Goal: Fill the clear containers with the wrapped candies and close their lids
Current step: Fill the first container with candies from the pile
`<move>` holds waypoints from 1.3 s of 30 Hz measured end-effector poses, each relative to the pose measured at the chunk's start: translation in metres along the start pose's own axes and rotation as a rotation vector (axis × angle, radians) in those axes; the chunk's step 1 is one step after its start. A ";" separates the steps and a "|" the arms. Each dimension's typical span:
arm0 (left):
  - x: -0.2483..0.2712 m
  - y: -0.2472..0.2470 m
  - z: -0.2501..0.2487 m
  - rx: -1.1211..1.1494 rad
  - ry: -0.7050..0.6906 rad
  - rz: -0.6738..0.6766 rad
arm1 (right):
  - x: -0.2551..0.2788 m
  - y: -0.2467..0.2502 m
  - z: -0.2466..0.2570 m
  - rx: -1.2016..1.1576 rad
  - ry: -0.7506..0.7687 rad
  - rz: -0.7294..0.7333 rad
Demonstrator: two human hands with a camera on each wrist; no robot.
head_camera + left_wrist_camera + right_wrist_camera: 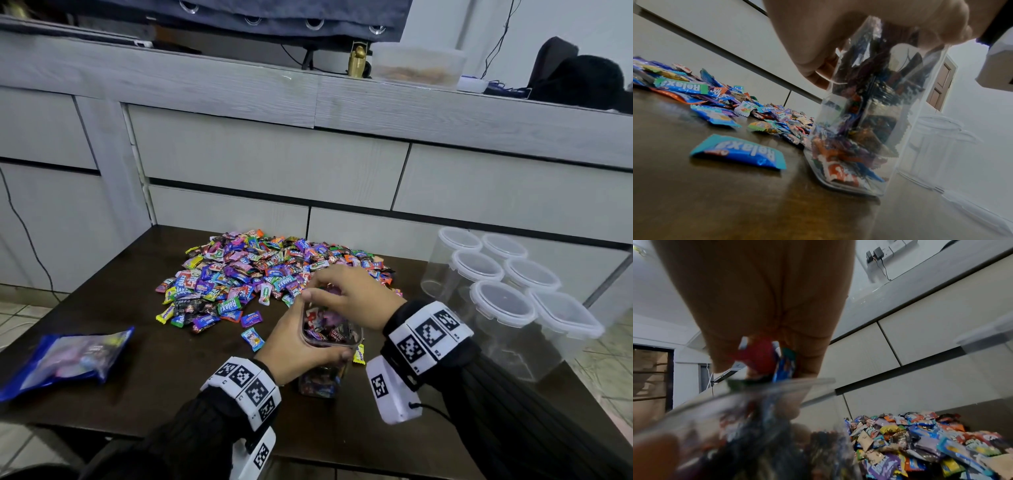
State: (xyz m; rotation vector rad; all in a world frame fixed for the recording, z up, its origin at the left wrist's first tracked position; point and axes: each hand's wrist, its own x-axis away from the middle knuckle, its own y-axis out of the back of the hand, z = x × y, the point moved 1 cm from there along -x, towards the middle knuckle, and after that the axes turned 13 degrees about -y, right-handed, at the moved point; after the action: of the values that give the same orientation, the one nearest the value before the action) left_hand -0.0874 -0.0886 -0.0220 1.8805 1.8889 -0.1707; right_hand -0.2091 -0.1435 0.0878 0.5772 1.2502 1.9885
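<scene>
Dark table [144,373]: open clear container [865,123] is gripped by left hand [298,349]; wrapped candies [766,360], apparently pinched, are held over it by right hand [352,294].

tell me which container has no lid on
The container gripped by the left hand, nearly full of candies. The six containers at the right are lidded and empty.
</scene>
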 end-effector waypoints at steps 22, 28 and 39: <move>0.001 0.001 -0.005 0.015 0.018 -0.025 | 0.017 0.009 -0.011 0.028 0.011 0.074; 0.003 0.000 -0.002 0.024 0.023 -0.034 | 0.023 0.006 -0.076 -0.124 -0.361 -0.303; 0.007 0.003 0.004 0.051 -0.029 -0.036 | -0.012 -0.100 -0.126 -0.075 -0.746 0.086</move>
State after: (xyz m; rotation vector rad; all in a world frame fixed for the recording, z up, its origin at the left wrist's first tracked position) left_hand -0.0832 -0.0833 -0.0277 1.8674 1.9167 -0.2583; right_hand -0.2546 -0.1985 -0.0573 1.2070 0.6914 1.6248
